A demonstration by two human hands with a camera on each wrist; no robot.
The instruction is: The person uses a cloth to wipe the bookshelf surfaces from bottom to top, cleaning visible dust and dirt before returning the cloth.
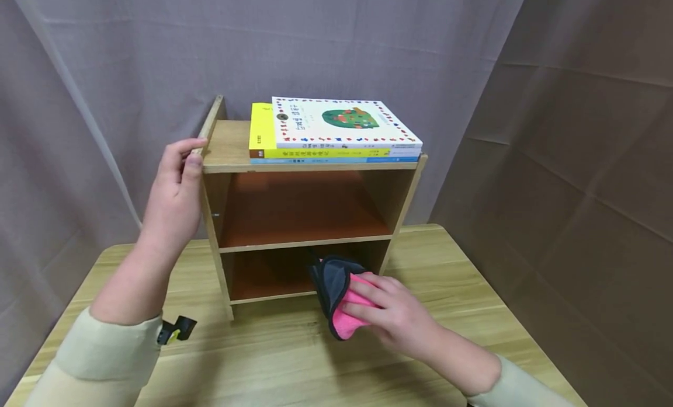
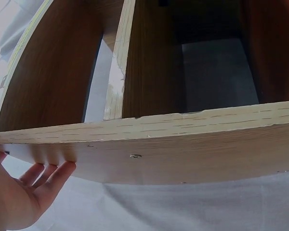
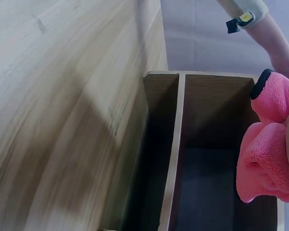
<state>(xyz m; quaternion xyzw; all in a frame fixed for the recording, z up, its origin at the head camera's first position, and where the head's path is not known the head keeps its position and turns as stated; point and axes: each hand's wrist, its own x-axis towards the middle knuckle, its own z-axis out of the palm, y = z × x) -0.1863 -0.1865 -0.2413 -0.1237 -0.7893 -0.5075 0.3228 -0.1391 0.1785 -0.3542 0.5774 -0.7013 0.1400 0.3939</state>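
Observation:
A small wooden shelf [image 1: 305, 243] stands on the table, with two compartments under its top board. My left hand [image 1: 176, 191] grips the upper left side panel; in the left wrist view its fingertips [image 2: 65, 168] press on the panel's outer face. My right hand [image 1: 394, 310] holds a folded cleaning cloth [image 1: 349, 313], fluffy pink on one side and grey on the other, with black edging. The cloth is in front of the lower compartment, overlapping its front edge in the head view. The right wrist view shows the pink side of the cloth [image 3: 267, 159] beside the shelf's compartments.
Several stacked books lie on the shelf's top board, a white one [image 1: 347, 124] uppermost and a yellow one [image 1: 261, 127] beneath it. The wooden table [image 1: 447, 278] extends around the shelf. Grey curtains [image 1: 336, 39] hang behind and at the sides.

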